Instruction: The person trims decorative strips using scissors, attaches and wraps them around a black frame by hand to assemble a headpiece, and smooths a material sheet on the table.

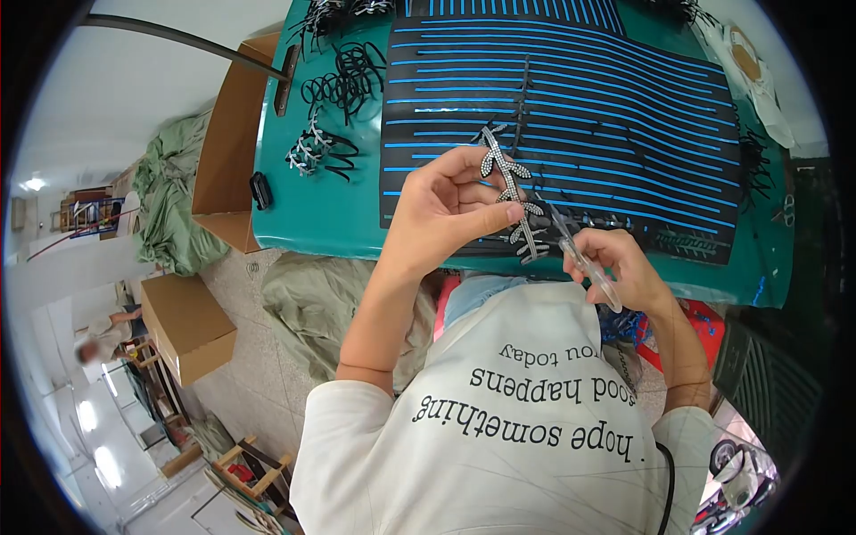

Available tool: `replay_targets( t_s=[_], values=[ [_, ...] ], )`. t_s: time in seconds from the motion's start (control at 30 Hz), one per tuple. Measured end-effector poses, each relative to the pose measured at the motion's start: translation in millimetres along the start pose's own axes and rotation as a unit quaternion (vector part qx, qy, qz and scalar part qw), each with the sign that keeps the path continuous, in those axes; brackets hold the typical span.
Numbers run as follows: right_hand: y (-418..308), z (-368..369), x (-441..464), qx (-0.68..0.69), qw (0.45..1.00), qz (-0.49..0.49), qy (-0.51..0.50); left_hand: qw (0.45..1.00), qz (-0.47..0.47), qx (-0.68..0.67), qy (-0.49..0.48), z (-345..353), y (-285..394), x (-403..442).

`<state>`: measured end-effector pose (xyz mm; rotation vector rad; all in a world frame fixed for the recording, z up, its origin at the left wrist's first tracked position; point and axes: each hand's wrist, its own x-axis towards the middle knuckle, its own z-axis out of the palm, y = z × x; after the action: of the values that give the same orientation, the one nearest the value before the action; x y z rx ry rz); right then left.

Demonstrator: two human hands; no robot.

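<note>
Seemingly for steadiness, the left hand pinches the sprig mid-stem — the right hand gripping snips at its four o'clock.

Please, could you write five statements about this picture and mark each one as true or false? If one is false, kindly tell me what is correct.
1. The left hand holds a leaf-shaped rhinestone trim. True.
2. The right hand is empty. False: it holds a pointed, clear-handled tool.
3. The black mat has red stripes. False: its stripes are blue.
4. The black mat lies on a green table. True.
5. The black coils lie on the black mat. False: the black coils lie beside it, on the green table.
</note>
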<state>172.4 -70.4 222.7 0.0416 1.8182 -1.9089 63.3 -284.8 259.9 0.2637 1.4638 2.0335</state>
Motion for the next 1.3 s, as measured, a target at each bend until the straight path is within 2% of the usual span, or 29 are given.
replay_targets(
  t_s=[0.2,0.3,0.43,0.6,0.73,0.83,1.3],
  values=[
    [-2,5,1,0.018,1.000,0.002,0.012,1.000,0.002,-0.005,0.015,1,0,-1],
    [-2,8,3,0.042,0.998,-0.042,-0.003,0.999,0.023,-0.014,0.041,-2,-6,-2],
    [-5,8,6,0.008,0.998,-0.053,-0.014,0.999,0.018,-0.019,0.026,0,-8,-2],
    [-7,9,6,0.034,0.999,-0.039,0.000,0.999,0.009,-0.013,0.031,3,-7,-2],
    [-3,7,5,0.033,0.997,-0.062,0.007,0.999,0.012,-0.017,0.026,4,-6,-1],
    [-4,7,4,0.017,0.998,-0.039,0.044,0.999,0.010,-0.019,0.024,4,-5,0],
    [-7,-12,1,-0.068,0.995,-0.063,0.034,0.998,-0.026,0.053,-0.003,5,13,4]
  ],
)
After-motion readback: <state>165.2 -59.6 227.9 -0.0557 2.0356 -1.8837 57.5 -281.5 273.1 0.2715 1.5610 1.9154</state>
